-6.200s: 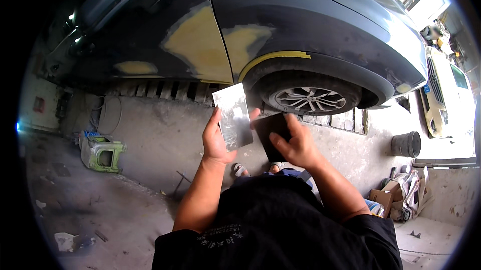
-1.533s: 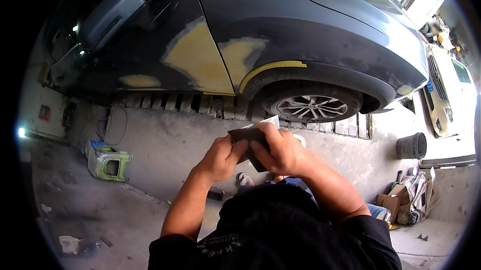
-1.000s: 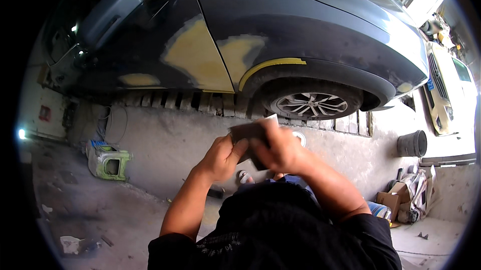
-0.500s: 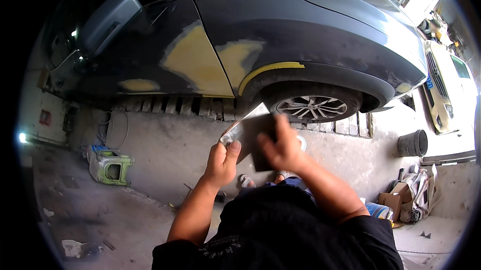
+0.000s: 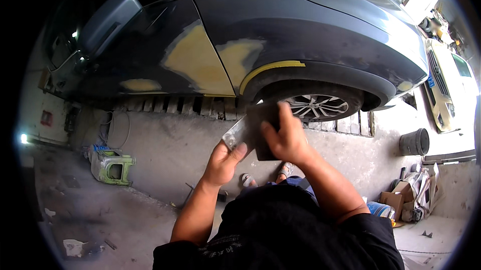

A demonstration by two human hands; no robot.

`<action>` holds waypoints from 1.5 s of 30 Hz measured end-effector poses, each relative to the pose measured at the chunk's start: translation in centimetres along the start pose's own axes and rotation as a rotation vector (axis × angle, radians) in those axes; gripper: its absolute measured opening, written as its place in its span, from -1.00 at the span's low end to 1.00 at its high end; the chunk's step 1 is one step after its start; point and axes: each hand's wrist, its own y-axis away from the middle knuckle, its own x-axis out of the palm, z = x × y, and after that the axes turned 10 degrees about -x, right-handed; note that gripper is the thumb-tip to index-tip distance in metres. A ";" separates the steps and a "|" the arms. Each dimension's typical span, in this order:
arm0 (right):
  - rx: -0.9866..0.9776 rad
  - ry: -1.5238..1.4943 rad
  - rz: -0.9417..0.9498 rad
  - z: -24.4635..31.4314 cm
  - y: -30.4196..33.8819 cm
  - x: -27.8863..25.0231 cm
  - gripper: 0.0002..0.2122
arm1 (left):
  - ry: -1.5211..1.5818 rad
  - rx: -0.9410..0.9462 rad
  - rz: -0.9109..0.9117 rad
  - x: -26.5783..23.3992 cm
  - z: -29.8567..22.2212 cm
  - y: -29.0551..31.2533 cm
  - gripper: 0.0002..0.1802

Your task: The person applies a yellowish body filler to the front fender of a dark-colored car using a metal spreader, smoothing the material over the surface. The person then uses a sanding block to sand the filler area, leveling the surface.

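My left hand (image 5: 223,164) grips the lower left edge of a flat silvery-grey plate (image 5: 239,131), thumb on top. My right hand (image 5: 289,139) is closed round a dark rectangular sheet (image 5: 264,150), thumb across its face. The sheet overlaps the plate, so their shared area is hidden; I cannot tell the material of either. Beyond them stands a dark grey car (image 5: 300,34). Yellowish filler patches (image 5: 193,59) cover parts of its door and fender. Yellow tape (image 5: 270,67) runs along the wheel arch, above the front wheel (image 5: 318,105).
A green metal stand (image 5: 114,165) sits on the floor at left. At right are a dark bucket (image 5: 415,142), a cardboard box (image 5: 391,204) and a blue-and-white tub (image 5: 379,210). A pale car (image 5: 445,87) stands at far right. Wooden slats (image 5: 163,105) lie beneath the dark car.
My right hand and the dark sheet have shifted slightly up and toward the car. The plate in my left hand has tilted flatter, and its far bright corner is now mostly covered.
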 end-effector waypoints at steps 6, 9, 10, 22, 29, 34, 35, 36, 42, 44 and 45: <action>0.011 0.094 0.039 0.1 -0.2 0.2 -0.63 | 0.206 -0.223 0.087 -0.6 -0.1 0.0 -0.35; -0.090 0.032 0.136 0.0 0.9 1.1 -0.61 | 0.151 -0.333 -0.023 -0.6 -0.1 0.2 -0.45; -0.185 0.057 0.176 0.4 1.3 1.4 -0.60 | 0.170 -0.333 -0.004 -1.2 0.3 0.2 -0.49; 0.094 -0.075 -0.217 -2.8 0.1 -4.9 -0.58 | 0.423 -0.116 -0.347 -0.8 -0.5 -0.1 -0.55; 0.129 0.043 -0.042 -2.1 1.6 -1.5 -0.56 | 0.227 0.069 -0.309 0.0 0.9 -0.1 -0.64; 0.114 0.101 0.013 -0.3 1.3 -1.3 -0.63 | 0.016 0.091 -0.322 1.1 0.9 -0.7 -0.59; 0.205 0.041 0.002 -0.5 0.6 -1.9 -0.65 | -0.028 0.100 -0.338 1.2 1.0 -0.6 -0.60; 0.296 -0.019 -0.008 -0.8 0.0 -2.3 -0.66 | -0.071 0.109 -0.355 1.2 1.2 -0.5 -0.60; 0.109 0.016 0.068 -0.7 2.1 -0.6 -0.66 | -0.340 0.246 -0.461 1.2 1.2 -0.7 -0.61; 0.357 -0.013 0.030 0.9 0.0 -1.6 -0.67 | -0.341 0.228 -0.482 1.6 0.9 -0.6 -0.62; 0.252 0.045 0.024 -0.2 1.0 -0.8 -0.68 | -0.345 0.227 -0.496 1.9 0.5 -0.5 -0.62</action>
